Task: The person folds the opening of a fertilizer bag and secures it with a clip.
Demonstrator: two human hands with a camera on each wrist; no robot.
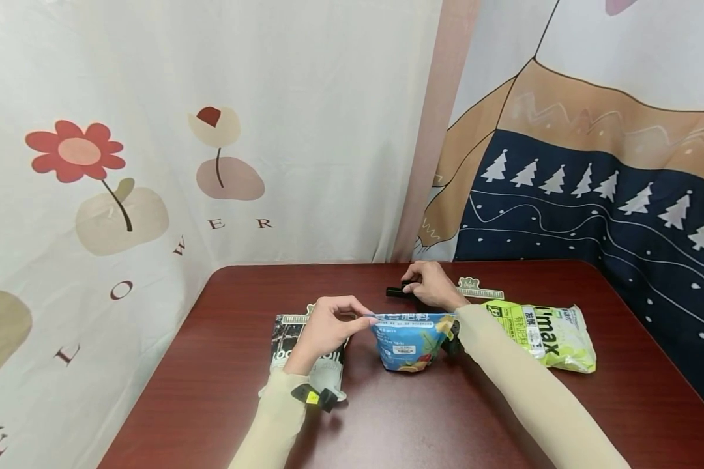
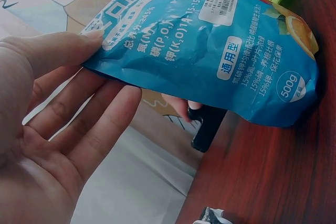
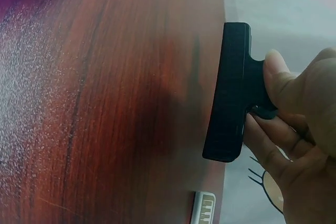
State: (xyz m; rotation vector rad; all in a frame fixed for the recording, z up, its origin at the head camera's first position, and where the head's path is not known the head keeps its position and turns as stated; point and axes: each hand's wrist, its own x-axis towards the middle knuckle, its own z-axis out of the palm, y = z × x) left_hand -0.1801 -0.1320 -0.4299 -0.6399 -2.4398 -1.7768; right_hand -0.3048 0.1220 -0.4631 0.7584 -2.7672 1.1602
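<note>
A blue fertilizer pouch [image 1: 403, 345] stands on the table, marked 500g in the left wrist view. My left hand [image 1: 330, 326] pinches its top left corner between thumb and fingers. Behind the pouch, my right hand [image 1: 433, 285] grips a black bag clip [image 3: 231, 93] by its handle tabs. That clip's long bar points away from the hand, over the table, and is apart from the pouch. The pouch's top right corner lies close to the right sleeve in the head view.
Left of the pouch lies a black-and-white bag [image 1: 281, 339] with a clip at its top, partly behind the left hand. A lime-green bag [image 1: 554, 339] lies at the right, near a pale ruler-patterned clip [image 1: 487, 293]. Curtains hang behind the dark red table [image 1: 199, 391].
</note>
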